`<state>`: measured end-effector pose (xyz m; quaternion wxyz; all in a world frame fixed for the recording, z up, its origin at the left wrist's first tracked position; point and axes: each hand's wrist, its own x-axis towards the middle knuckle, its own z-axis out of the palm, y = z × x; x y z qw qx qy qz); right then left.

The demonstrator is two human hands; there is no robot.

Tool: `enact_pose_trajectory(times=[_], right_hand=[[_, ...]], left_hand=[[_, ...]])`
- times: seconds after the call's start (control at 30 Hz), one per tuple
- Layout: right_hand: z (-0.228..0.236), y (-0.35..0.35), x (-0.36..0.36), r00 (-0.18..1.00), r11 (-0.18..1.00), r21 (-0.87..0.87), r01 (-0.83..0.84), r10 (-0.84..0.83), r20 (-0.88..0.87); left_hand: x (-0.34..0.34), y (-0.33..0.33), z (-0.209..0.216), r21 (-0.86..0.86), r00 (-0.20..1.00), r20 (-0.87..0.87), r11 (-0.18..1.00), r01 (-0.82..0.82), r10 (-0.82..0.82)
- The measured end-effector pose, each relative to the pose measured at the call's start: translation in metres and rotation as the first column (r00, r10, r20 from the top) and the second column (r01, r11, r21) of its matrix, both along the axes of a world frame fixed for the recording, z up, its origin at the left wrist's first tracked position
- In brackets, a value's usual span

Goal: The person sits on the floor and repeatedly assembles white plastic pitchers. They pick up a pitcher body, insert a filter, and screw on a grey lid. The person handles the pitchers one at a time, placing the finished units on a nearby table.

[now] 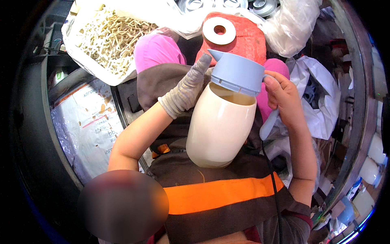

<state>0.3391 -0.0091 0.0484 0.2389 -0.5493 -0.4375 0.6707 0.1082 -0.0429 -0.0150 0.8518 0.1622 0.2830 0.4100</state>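
A cream, barrel-shaped jug body [219,126] leans on my lap, its open mouth facing up and away. Just above that mouth, tilted, is a blue-grey spouted jug collar [239,73] with a long handle [269,125]; a gap shows between the two at the front. My right hand [283,95], bare, is closed round the upper handle. In a grey-white knit glove, my left hand [187,90] presses along the left side of the jug body, one digit pointing up by the spout; its other fingers are hidden behind the jug.
A white sack [91,67] of small cream pieces stands at the far left. Beyond the jug, a white ring [209,30] lies on red cloth [252,38]. Grey round parts [231,3] sit at the back. Plastic bags [294,30] crowd the right; a black cord [273,171] hangs beside the jug.
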Motion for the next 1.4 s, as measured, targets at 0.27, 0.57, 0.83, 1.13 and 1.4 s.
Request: enact_pose_trajectory(times=[0.27,0.57,0.83,1.13,1.4], right_hand=[[-0.001,-0.001,0.004,0.993,0.996,0.055,-0.069,0.063,0.095],[-0.018,-0.011,0.006,0.949,0.915,0.321,-0.246,0.159,0.273],[-0.029,-0.011,0.008,0.928,0.831,0.456,-0.319,0.177,0.328],[0.001,0.004,0.032,0.917,0.914,-0.09,-0.395,0.387,-0.1],[0.013,0.009,0.047,0.898,0.902,-0.017,-0.432,0.429,-0.099]], left_hand=[[0.003,-0.003,0.009,0.024,0.998,-0.062,0.999,0.028,-0.026],[0.003,-0.01,0.029,0.099,0.98,-0.175,0.989,0.11,-0.091],[0.006,-0.016,0.024,0.105,0.971,-0.21,0.985,0.14,-0.116],[0.015,-0.012,0.027,0.324,0.875,-0.472,0.903,0.284,-0.106],[-0.006,0.102,0.025,0.41,0.23,-0.912,0.783,0.467,0.34]])
